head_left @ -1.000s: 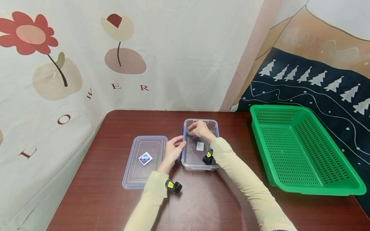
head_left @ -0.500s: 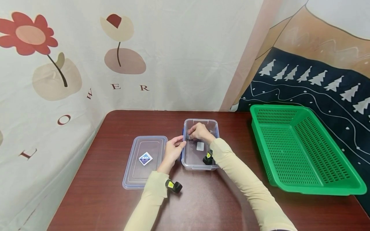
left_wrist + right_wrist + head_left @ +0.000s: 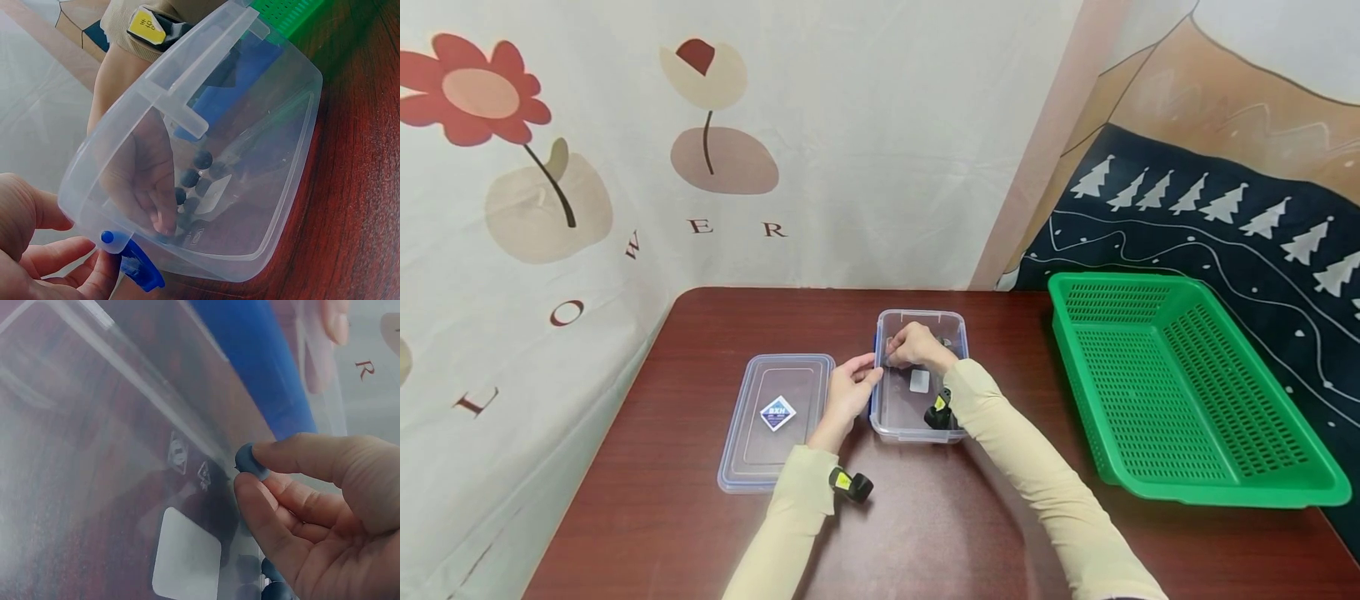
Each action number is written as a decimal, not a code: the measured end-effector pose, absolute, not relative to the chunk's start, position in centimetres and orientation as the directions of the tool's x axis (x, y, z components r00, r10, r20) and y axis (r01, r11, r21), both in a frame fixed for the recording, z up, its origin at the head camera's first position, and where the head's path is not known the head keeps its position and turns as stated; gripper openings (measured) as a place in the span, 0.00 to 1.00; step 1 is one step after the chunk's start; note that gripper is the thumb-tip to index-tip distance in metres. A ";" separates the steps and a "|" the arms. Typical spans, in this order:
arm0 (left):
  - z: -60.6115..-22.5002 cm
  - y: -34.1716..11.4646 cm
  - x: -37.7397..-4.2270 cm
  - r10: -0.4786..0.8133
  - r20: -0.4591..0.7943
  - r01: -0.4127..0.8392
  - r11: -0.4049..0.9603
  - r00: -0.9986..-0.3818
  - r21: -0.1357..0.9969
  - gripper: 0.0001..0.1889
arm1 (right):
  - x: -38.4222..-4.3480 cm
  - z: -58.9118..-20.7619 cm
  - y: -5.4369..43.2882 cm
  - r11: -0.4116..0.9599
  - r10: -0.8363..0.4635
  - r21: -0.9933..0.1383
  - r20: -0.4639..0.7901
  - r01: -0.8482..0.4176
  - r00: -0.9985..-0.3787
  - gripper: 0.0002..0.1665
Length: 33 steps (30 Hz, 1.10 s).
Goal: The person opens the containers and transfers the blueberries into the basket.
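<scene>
In the head view, my right hand (image 3: 916, 345) reaches down into a clear plastic box (image 3: 910, 433). Its thumb and forefinger pinch a blueberry (image 3: 251, 460), seen close up in the right wrist view, just inside the box wall. Several more blueberries (image 3: 201, 160) lie on the box floor near a pale label (image 3: 214, 194). My left hand (image 3: 850, 390) touches the box's left side from outside. The left wrist view shows its thumb and fingertips at the box corner, by a blue clip (image 3: 140, 267). Its fingers look mostly straight.
A clear lid (image 3: 752, 454) with a diamond-shaped sticker lies flat left of the box. To the right stands a green perforated basket (image 3: 1180, 492) on the brown table (image 3: 955, 533). A printed cloth (image 3: 880, 167) hangs behind the table.
My right hand has sunk slightly lower and nearer inside the box, its fingers drawing together by the left wall. My left hand, the lid and the basket keep their places.
</scene>
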<state>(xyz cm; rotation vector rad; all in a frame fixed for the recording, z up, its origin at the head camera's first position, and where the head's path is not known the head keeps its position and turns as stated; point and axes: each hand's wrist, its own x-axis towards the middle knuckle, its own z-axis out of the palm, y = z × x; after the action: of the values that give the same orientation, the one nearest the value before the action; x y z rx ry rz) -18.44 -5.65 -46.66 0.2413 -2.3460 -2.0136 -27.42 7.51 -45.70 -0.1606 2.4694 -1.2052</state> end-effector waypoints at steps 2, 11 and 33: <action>-46.6 -5.7 -18.4 -0.142 -0.073 -0.093 0.140 -0.987 0.986 0.16 | -27.4 -45.5 7.7 0.612 -0.273 -0.787 -0.295 0.071 -0.916 0.07; -46.6 -5.7 -18.4 -0.141 -0.062 -0.080 0.128 -0.988 0.989 0.16 | -28.1 -43.5 9.2 0.512 -0.281 -0.854 -0.268 0.093 -0.921 0.11; -46.7 -5.6 -18.3 -0.143 -0.071 -0.091 0.141 -0.987 0.986 0.17 | -27.8 -37.5 15.7 0.405 -0.201 -0.905 -0.226 0.129 -0.953 0.16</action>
<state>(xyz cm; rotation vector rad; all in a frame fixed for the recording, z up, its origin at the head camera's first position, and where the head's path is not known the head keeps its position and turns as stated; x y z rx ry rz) -18.33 -5.60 -46.70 0.2400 -2.3431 -2.0186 -27.76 15.68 -37.54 -0.0629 2.3663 -1.5644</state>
